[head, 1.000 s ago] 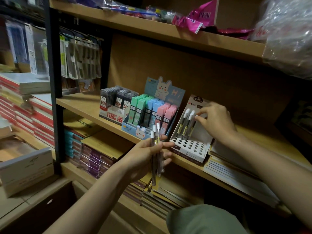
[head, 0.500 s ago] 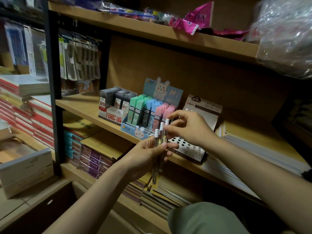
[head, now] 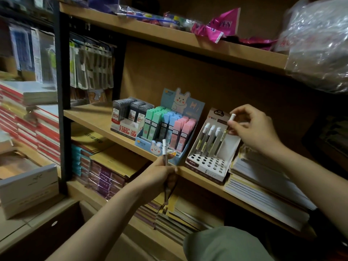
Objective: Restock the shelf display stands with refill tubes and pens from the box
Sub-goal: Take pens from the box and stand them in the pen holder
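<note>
A white and brown display stand (head: 207, 164) with rows of round holes sits on the middle shelf. Three white-capped refill tubes (head: 207, 140) stand in its back row. My right hand (head: 252, 127) pinches a fourth tube (head: 226, 131) near its white cap, its lower end at the stand's back row. My left hand (head: 160, 176) grips a remaining tube (head: 164, 153) upright in front of the shelf edge, below the blue stand.
A blue rabbit display (head: 169, 134) of green, blue and pink lead cases and a stand of dark cases (head: 130, 115) sit left of the hole stand. Notebook stacks (head: 263, 187) lie to its right and on the shelf below. Plastic bags (head: 318, 44) overhang the top shelf.
My right hand took a tube from the bunch in my left hand and carried it right and up to the stand's back row. My left hand holds fewer tubes now.
</note>
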Motion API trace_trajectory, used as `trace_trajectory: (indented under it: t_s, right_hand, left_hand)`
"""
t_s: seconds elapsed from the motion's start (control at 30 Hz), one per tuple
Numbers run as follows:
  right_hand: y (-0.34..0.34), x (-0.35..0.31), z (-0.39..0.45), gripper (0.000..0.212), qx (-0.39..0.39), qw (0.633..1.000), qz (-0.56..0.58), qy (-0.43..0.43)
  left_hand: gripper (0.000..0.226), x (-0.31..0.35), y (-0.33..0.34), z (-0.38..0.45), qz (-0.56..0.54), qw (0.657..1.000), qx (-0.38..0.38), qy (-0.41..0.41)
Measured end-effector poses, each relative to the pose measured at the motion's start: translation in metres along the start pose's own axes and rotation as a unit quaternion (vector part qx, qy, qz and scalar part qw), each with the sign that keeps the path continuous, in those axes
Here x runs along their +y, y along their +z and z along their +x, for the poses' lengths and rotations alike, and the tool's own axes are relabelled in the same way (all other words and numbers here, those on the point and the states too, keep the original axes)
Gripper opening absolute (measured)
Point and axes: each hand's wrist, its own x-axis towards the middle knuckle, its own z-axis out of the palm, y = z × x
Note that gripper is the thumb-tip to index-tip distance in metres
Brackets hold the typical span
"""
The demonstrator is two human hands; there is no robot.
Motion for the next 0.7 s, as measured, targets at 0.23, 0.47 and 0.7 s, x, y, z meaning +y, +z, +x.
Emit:
trace_trajectory:
  t_s: [0.23, 0.47, 0.7]
  right_hand:
    - [0.018, 0.016, 0.001, 0.023, 0.02, 0.999, 0.018, 0.022]
    - [0.029, 0.019, 0.009, 0.024, 0.033, 0.999, 0.023, 0.036]
    - [0.028, 0.021, 0.01, 0.019, 0.019, 0.999, -0.031, -0.017]
  left_hand:
    - [0.044, 0.003, -0.002, -0.005, -0.054, 0.997, -0.063, -0.007]
    - [0.035, 0.003, -0.001, -0.003, -0.045, 0.998, -0.033, 0.034]
    - [0.034, 0.005, -0.001, -0.004, -0.062, 0.998, -0.028, 0.014]
